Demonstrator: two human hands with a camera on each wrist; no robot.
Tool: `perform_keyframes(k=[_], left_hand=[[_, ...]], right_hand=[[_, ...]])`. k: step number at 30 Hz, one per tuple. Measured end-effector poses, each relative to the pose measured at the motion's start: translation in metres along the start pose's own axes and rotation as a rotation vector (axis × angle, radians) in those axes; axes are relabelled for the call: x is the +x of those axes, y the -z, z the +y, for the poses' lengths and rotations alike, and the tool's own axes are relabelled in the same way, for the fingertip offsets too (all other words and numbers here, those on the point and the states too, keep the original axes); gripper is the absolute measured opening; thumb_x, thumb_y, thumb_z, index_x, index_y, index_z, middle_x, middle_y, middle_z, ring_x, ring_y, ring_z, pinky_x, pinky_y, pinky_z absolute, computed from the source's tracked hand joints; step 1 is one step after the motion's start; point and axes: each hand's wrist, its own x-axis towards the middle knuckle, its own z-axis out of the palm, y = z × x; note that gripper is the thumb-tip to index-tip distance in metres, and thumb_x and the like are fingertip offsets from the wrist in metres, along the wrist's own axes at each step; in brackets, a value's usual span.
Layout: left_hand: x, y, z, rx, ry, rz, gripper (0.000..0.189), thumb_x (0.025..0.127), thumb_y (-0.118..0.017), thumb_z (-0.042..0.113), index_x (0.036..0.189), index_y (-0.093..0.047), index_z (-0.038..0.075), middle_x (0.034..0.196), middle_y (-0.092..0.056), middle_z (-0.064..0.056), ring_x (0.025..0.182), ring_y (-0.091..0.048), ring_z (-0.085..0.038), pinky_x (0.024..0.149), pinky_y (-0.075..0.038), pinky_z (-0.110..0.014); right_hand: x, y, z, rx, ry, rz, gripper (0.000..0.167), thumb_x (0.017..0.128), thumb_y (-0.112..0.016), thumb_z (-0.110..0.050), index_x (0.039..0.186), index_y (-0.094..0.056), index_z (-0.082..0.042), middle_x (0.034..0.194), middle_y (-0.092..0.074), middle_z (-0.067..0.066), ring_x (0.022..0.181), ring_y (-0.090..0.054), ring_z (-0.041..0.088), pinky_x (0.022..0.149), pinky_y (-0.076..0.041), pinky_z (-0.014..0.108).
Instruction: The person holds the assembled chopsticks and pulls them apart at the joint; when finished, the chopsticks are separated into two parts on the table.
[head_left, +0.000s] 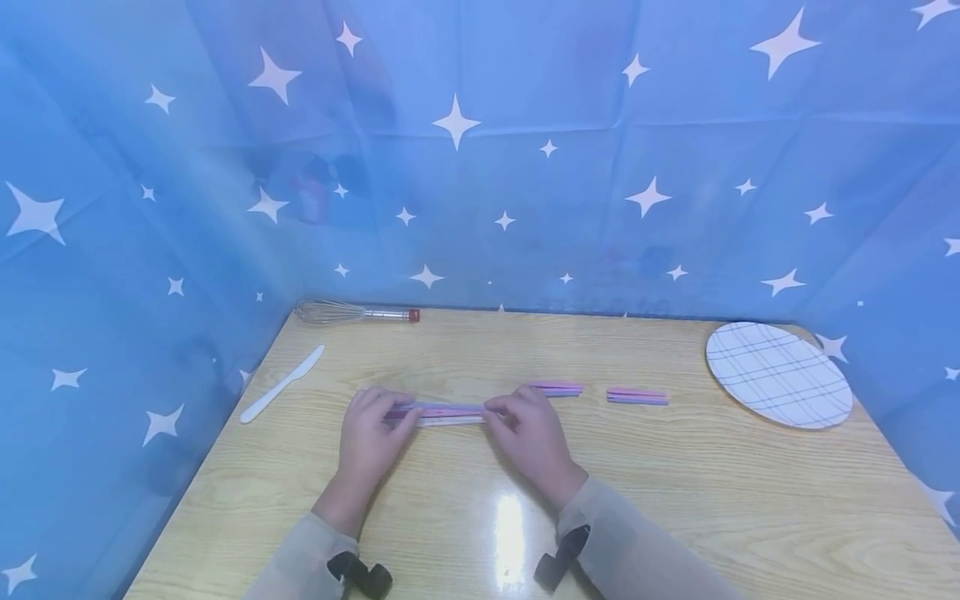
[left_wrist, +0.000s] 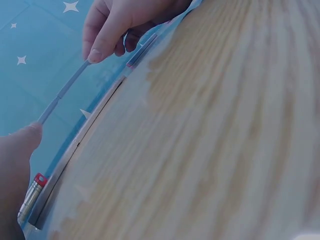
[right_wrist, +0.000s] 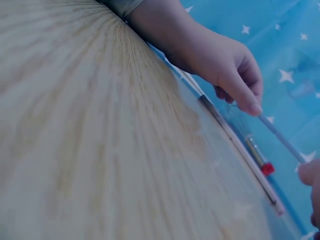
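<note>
My left hand point(head_left: 371, 437) and right hand point(head_left: 534, 442) each pinch an end of a thin lilac straw point(left_wrist: 72, 81), stretched between them just above the table. Partway along it, the left wrist view shows a small joint. Under the held straw, a pink straw point(head_left: 453, 413) and a whitish straw point(head_left: 450, 422) lie on the table, their ends partly hidden by the hands. Just behind my right hand is a group of short pink and purple straw pieces point(head_left: 562, 389). Another such group point(head_left: 637, 397) lies farther right.
A whisk point(head_left: 356, 313) with a red-tipped handle lies along the back edge of the wooden table point(head_left: 675, 483). At the left is a white plastic knife point(head_left: 283, 385). A white checked plate point(head_left: 780, 375) sits at the back right, near the starry blue cloth point(head_left: 570, 233).
</note>
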Motion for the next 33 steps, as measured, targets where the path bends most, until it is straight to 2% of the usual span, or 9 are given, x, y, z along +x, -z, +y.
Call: perform_keyframes(k=[6, 9, 14, 17, 21, 24, 27, 30, 33], left_hand=[[0.001, 0.000, -0.001, 0.006, -0.046, 0.021, 0.025, 0.077, -0.097, 0.018, 0.093, -0.080, 0.009, 0.088, -0.072, -0.002, 0.083, -0.061, -0.022, 0.076, -0.050, -0.037], [0.001, -0.002, -0.001, 0.009, -0.064, 0.026, 0.025, 0.076, -0.098, 0.019, 0.092, -0.080, 0.009, 0.088, -0.073, -0.002, 0.083, -0.062, -0.023, 0.078, -0.050, -0.039], [0.001, -0.010, 0.001, 0.005, -0.066, 0.015, 0.025, 0.076, -0.098, 0.020, 0.091, -0.080, 0.010, 0.088, -0.073, -0.002, 0.086, -0.064, -0.024, 0.081, -0.052, -0.040], [0.002, -0.017, 0.005, 0.006, -0.055, -0.009, 0.024, 0.079, -0.097, 0.023, 0.093, -0.081, 0.012, 0.091, -0.074, -0.001, 0.089, -0.065, -0.024, 0.085, -0.053, -0.041], [0.006, -0.024, 0.010, 0.006, -0.056, -0.016, 0.024, 0.080, -0.096, 0.026, 0.094, -0.080, 0.013, 0.093, -0.075, 0.000, 0.091, -0.065, -0.024, 0.087, -0.053, -0.042], [0.008, -0.029, 0.015, 0.008, -0.051, -0.018, 0.025, 0.080, -0.097, 0.026, 0.093, -0.080, 0.013, 0.092, -0.074, 0.000, 0.091, -0.065, -0.024, 0.086, -0.053, -0.042], [0.010, -0.033, 0.020, 0.016, -0.027, -0.047, 0.025, 0.081, -0.095, 0.027, 0.095, -0.080, 0.013, 0.092, -0.073, 0.001, 0.091, -0.065, -0.023, 0.086, -0.053, -0.042], [0.011, -0.037, 0.026, 0.021, -0.001, -0.079, 0.024, 0.084, -0.093, 0.029, 0.097, -0.081, 0.013, 0.094, -0.073, 0.002, 0.093, -0.065, -0.022, 0.089, -0.053, -0.041], [0.013, -0.042, 0.032, 0.018, -0.011, -0.083, 0.023, 0.085, -0.092, 0.030, 0.098, -0.080, 0.014, 0.095, -0.074, 0.002, 0.094, -0.065, -0.021, 0.089, -0.052, -0.040]], right_hand=[[-0.001, 0.005, 0.003, -0.099, 0.164, 0.036, 0.010, 0.089, -0.086, -0.018, 0.098, -0.084, -0.013, 0.077, -0.059, -0.010, 0.073, -0.047, 0.008, 0.069, -0.046, 0.029], [-0.001, 0.006, 0.006, -0.133, 0.198, 0.043, 0.010, 0.088, -0.086, -0.019, 0.097, -0.084, -0.015, 0.076, -0.056, -0.010, 0.072, -0.046, 0.009, 0.068, -0.045, 0.029], [-0.004, 0.013, 0.009, -0.139, 0.155, 0.023, 0.012, 0.088, -0.088, -0.020, 0.099, -0.085, -0.016, 0.078, -0.055, -0.011, 0.073, -0.046, 0.010, 0.070, -0.047, 0.031], [-0.008, 0.019, 0.011, -0.142, 0.107, 0.023, 0.013, 0.087, -0.088, -0.020, 0.099, -0.084, -0.018, 0.085, -0.066, -0.010, 0.084, -0.061, 0.016, 0.086, -0.055, 0.037], [-0.010, 0.025, 0.015, -0.131, 0.072, 0.034, 0.013, 0.087, -0.088, -0.017, 0.099, -0.084, -0.017, 0.099, -0.076, -0.004, 0.109, -0.070, 0.030, 0.105, -0.053, 0.050], [-0.011, 0.029, 0.019, -0.112, 0.075, 0.040, 0.013, 0.087, -0.087, -0.015, 0.099, -0.083, -0.016, 0.100, -0.076, -0.003, 0.108, -0.071, 0.029, 0.102, -0.055, 0.047], [-0.013, 0.034, 0.023, -0.105, 0.088, 0.055, 0.013, 0.088, -0.086, -0.016, 0.101, -0.083, -0.015, 0.097, -0.073, -0.005, 0.092, -0.067, 0.019, 0.087, -0.058, 0.039], [-0.015, 0.041, 0.027, -0.107, 0.099, 0.071, 0.015, 0.090, -0.085, -0.017, 0.104, -0.083, -0.013, 0.097, -0.071, -0.004, 0.080, -0.058, 0.012, 0.072, -0.054, 0.032], [-0.015, 0.047, 0.030, -0.105, 0.101, 0.085, 0.017, 0.090, -0.085, -0.017, 0.106, -0.083, -0.011, 0.096, -0.071, -0.004, 0.081, -0.057, 0.012, 0.071, -0.050, 0.028]])
